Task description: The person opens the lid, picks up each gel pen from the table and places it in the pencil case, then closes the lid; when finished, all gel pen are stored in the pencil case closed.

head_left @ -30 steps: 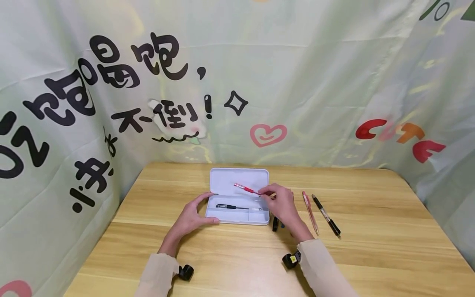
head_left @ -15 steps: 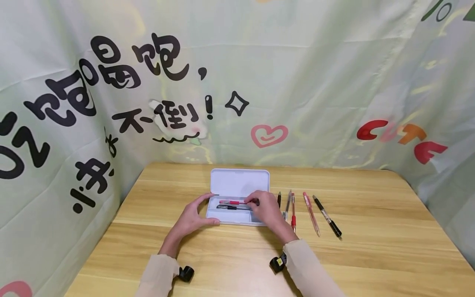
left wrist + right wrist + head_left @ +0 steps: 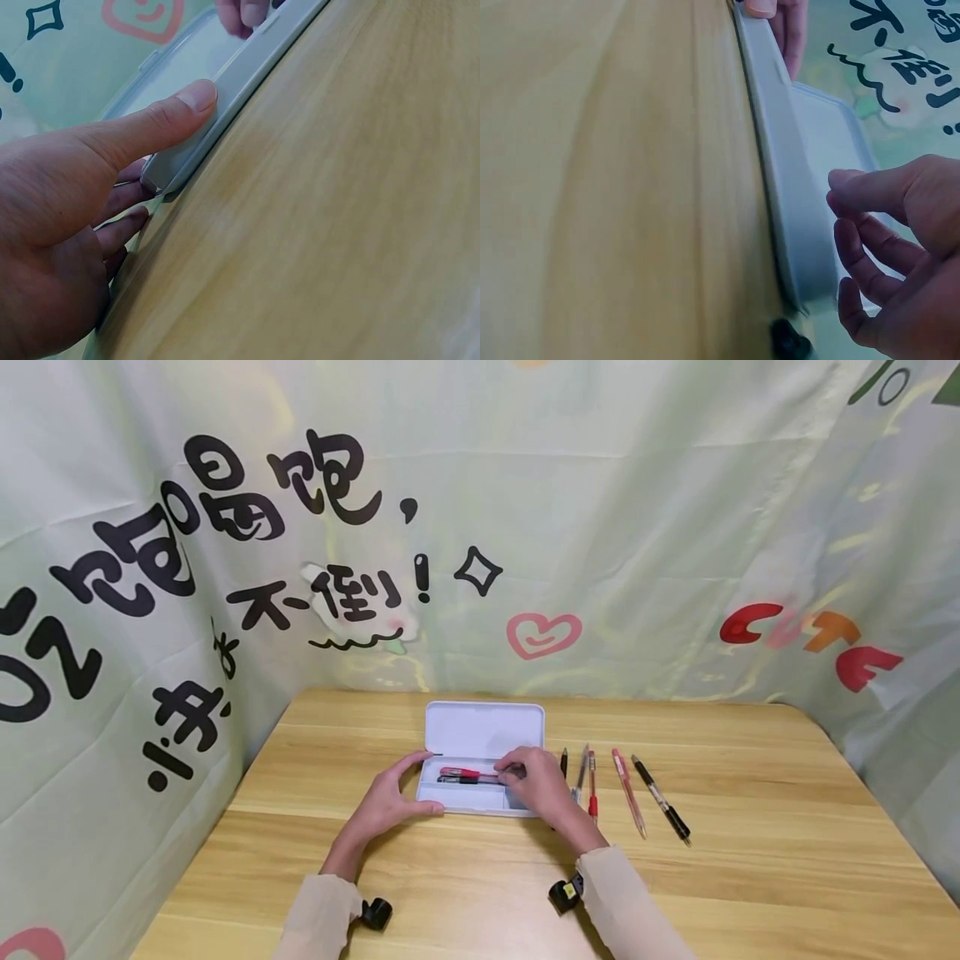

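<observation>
A white pencil case (image 3: 461, 798) lies on the table with its lid (image 3: 484, 727) raised at the back. My left hand (image 3: 385, 797) grips the case's left end, thumb along the front wall and fingers around the side, as the left wrist view also shows. Inside the rear compartment, a red pen (image 3: 456, 772) lies close beside a black pen (image 3: 457, 781). Over the right part of the case, my right hand (image 3: 542, 783) pinches the red pen's right end with thumb and forefinger; the fingers hide that end.
Right of the case several pens lie on the wooden table (image 3: 480, 877): a dark one (image 3: 564, 762), a clear one (image 3: 581, 772), a red one (image 3: 593, 787), a pink one (image 3: 628, 793) and a black-and-clear one (image 3: 662, 799). A printed curtain (image 3: 637, 527) hangs behind.
My right hand has brought the red pen down from above the case into the compartment, then shifted it slightly towards the black pen. The left hand has kept its hold on the case.
</observation>
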The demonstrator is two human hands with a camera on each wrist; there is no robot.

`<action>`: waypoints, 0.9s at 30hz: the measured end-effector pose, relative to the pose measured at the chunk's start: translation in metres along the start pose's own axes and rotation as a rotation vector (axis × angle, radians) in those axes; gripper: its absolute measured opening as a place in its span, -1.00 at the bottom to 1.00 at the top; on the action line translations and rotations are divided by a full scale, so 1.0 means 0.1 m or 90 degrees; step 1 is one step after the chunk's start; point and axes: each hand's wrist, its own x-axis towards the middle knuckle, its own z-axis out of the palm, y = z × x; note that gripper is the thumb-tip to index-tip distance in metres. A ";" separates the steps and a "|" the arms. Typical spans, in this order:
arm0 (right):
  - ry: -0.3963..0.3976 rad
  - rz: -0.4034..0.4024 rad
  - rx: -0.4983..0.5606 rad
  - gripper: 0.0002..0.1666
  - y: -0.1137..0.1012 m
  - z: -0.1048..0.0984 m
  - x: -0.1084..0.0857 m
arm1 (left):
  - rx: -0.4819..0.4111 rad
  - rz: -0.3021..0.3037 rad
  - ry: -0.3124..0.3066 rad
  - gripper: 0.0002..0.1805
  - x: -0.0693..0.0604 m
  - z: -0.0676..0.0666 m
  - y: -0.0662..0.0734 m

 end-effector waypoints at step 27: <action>0.145 0.038 -0.037 -0.61 0.39 -1.22 -0.61 | -0.012 0.007 -0.001 0.00 0.00 0.01 0.00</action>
